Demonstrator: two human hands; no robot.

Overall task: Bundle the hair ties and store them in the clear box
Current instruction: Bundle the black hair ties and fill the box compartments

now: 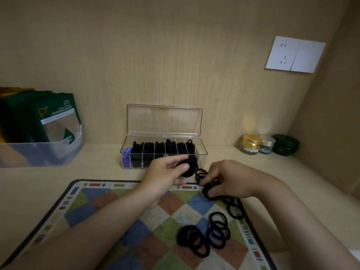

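Black hair ties are filling most compartments of the clear box [202,152], which is sitting open on the bench [253,162] with its lid [164,119] standing upright. The left hand [165,173] is clenching its grip on a bundle of hair ties [188,166] just in front of the box. The right hand [228,179] is pinching loose ties [209,191] at the far edge of the checkered mat [109,207]. More loose hair ties [204,234] are lying on the mat nearer the person.
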